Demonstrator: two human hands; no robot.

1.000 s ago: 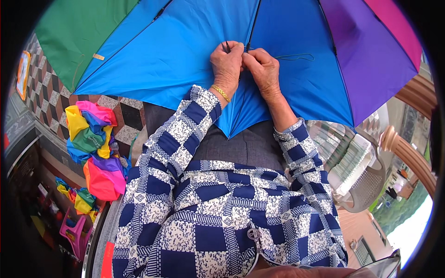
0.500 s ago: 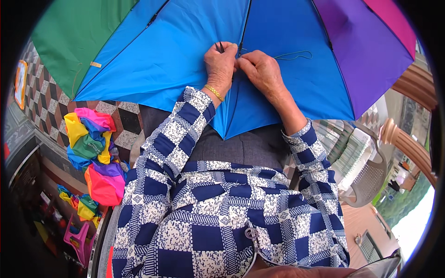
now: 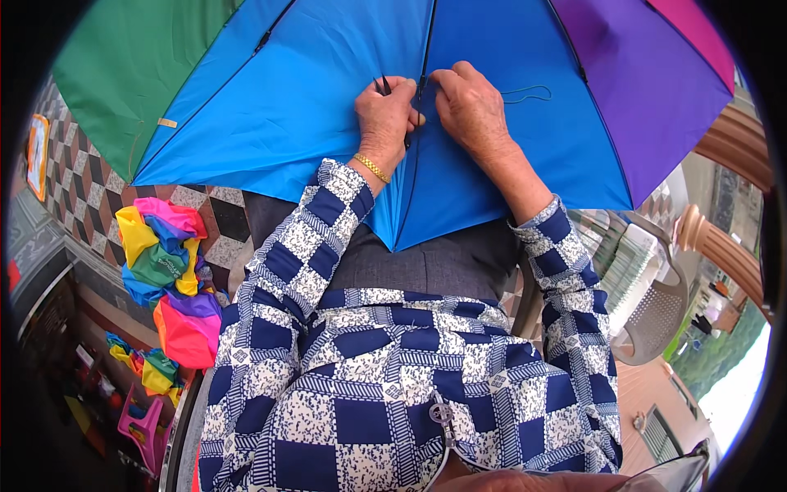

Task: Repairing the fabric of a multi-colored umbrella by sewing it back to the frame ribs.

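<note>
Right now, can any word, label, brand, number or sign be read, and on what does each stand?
None can be read clearly.
Green cloth, at left: pale marks, too blurred.
Orange-edged board, far left: too small.
Tan tag on the umbrella: too small to tell whether it has text.

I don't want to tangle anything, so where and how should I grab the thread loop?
Probably pinch the thread loop at its rounded far end, coming from the right: that bend lies on the dark blue panel, clear of the right hand.
</note>
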